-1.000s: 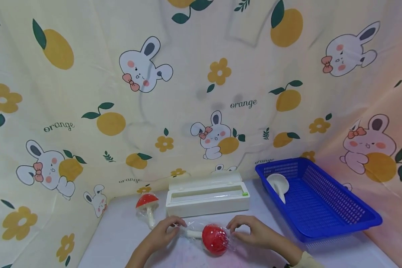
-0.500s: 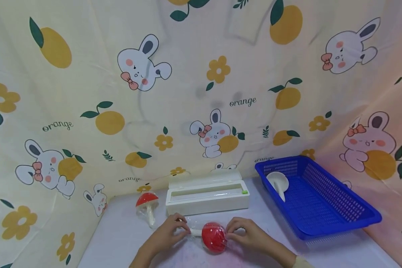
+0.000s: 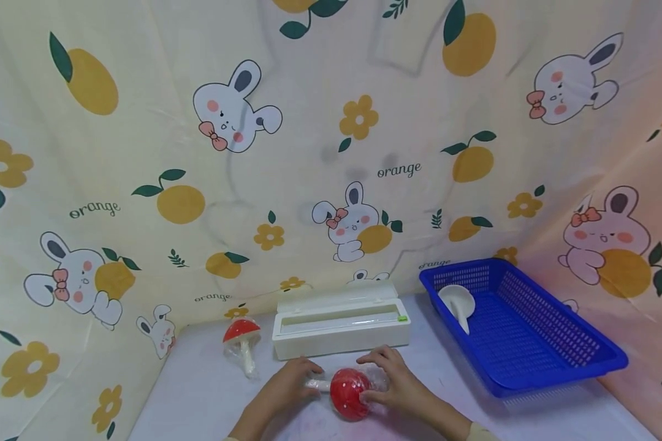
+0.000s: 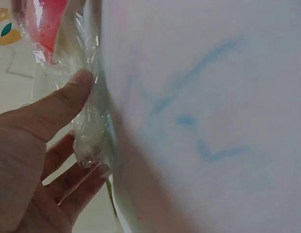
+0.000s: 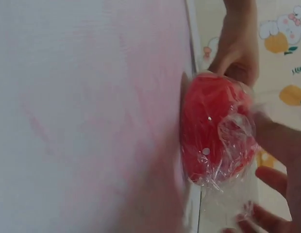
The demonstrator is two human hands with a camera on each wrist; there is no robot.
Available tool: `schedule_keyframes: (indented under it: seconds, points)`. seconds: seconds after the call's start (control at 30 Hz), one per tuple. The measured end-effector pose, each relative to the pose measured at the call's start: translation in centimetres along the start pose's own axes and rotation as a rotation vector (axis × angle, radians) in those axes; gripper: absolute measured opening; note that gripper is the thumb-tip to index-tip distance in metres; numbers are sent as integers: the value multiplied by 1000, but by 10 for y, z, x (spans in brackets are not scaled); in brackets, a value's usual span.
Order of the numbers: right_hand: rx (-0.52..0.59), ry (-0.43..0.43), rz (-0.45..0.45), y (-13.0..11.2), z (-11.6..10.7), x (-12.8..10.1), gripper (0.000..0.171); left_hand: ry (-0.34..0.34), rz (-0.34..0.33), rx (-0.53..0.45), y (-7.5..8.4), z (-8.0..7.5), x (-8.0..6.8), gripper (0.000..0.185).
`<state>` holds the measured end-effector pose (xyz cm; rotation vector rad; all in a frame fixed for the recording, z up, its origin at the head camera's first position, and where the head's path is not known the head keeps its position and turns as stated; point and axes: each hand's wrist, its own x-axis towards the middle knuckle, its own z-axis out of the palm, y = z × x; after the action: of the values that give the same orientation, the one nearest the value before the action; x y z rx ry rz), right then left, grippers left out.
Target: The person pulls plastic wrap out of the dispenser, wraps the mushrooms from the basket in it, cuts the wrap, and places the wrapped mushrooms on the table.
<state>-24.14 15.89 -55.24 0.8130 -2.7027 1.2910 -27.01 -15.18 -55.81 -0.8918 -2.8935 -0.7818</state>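
The mushroom [image 3: 346, 393], wrapped in clear film [image 5: 228, 196], lies between the hands on the table [image 3: 187, 386], near the white box [image 3: 342, 346], its cap toward the right hand. The left hand [image 3: 288, 387] pinches the wrapped stem [image 3: 319, 386] between thumb and fingers. The right hand [image 3: 399, 383] is spread, thumb touching the cap, fingers apart by the loose film. Another mushroom [image 3: 241, 332] lies left of the box; to the right, a white spoon [image 3: 456, 300] leans inside the blue basket [image 3: 535, 337].

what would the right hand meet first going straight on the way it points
The wrapped red mushroom that the right hand seems to be touching. Beyond it, probably the white box, though depth is hard to judge.
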Motion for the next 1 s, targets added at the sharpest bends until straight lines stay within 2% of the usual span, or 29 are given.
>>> schedule_keyframes:
  seconds: [0.1, 0.2, 0.33, 0.43, 0.53, 0.63, 0.77, 0.87, 1.0]
  points:
    - [64, -81, 43, -2, -1, -2, 67, -34, -27, -27, 1, 1, 2, 32]
    - [121, -146, 67, -3, -2, -3, 64, -58, -62, -43, 4, 0, 4, 29]
    - [152, -174, 53, -2, 0, -3, 60, -77, -92, -60, 10, -3, 8, 23]
    - [168, -189, 72, -3, 2, -1, 60, -69, -85, -66, 12, -4, 8, 20]
    - [150, -142, 101, -5, 4, -1, 57, -41, -44, -66, 11, -2, 6, 22]
    - [147, -39, 111, -7, 6, -2, 47, -4, 1, -85, 8, 1, 4, 30]
    - [175, 67, 123, -7, 6, -5, 41, 20, 8, -133, 6, 3, 1, 33]
    - [163, 76, 160, -6, 4, -7, 43, 27, 3, -182, 7, -1, -1, 26]
    - [191, 78, 186, -3, 1, -8, 44, 62, 34, -239, 10, -5, -1, 23]
